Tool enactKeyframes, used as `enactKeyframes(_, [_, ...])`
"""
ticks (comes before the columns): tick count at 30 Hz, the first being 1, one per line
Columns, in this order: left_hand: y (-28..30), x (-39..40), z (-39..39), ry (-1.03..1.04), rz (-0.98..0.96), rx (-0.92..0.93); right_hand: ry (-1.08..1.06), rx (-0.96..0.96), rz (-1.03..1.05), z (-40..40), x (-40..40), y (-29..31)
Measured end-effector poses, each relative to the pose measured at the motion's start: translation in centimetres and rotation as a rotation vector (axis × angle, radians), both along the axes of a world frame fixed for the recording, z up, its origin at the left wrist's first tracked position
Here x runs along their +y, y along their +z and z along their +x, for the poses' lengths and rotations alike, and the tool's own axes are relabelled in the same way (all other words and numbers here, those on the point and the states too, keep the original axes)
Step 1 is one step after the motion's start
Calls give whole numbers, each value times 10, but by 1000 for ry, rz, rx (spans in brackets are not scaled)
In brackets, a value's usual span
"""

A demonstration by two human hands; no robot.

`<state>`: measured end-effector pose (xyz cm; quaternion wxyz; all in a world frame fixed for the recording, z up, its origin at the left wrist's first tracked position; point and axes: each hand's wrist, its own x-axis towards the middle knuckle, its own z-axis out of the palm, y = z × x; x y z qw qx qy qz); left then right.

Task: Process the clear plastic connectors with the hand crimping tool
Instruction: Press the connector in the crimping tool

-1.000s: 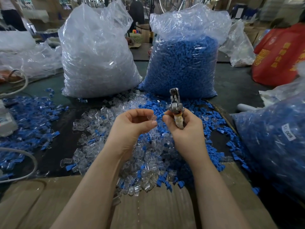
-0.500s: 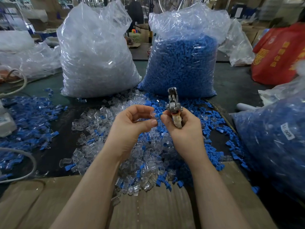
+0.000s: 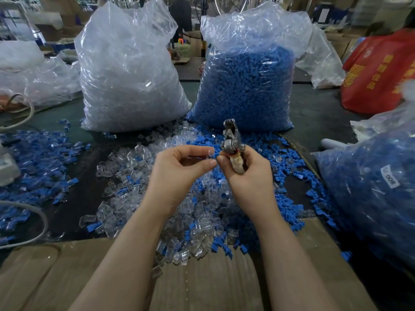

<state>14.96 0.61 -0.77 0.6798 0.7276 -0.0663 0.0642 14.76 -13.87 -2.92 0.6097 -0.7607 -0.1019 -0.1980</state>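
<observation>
- Two hands up over the table [image 3: 67, 198], head view only, fingertips nearly meeting.
- Left hand [image 3: 179, 173] pinches one clear connector [image 3: 210, 152] between thumb and forefinger, right at the meeting point of both hands.
- Right hand [image 3: 249, 173] wraps the taped handle of the crimping tool [image 3: 232, 144]; metal head points up and away, above the knuckles. Whether the tool head is open is too small to tell.
- A blue piece [image 3: 216, 155] shows at the right fingertips, touching or just beside the connector; can't tell which hand has it.
- Pile of loose clear connectors [image 3: 139, 167], mixed with blue ones, lies under and beyond both hands.
- Beyond the left hand: bag of clear parts [image 3: 125, 70]. Beyond the right: bag of blue parts [image 3: 249, 86].
- Step in hand, judged: seating the connector for the crimp.
- To do it well: keep the pinch light so the clear shell isn't crushed, line it up square with the tool head, feed fully in before squeezing, keep left fingertips out of the closing part.
- Risk: connector is small and slippery, may drop into the pile below.
</observation>
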Motion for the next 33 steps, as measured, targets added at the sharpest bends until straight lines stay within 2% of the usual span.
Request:
enactKeyframes(12, [-1, 0, 0, 60, 21, -9, -20, 52, -82, 1, -2, -4])
enactKeyframes(20, [-3, -1, 2, 94, -113, 34, -46, 108, -106, 2, -9, -4])
enactKeyframes(28, [-3, 3, 3, 45, -117, -30, 14, 198, -371, 3, -17, -7])
enactKeyframes(33, [0, 5, 2, 24, -84, -86, 31, 211, -404, 3, -16, -7])
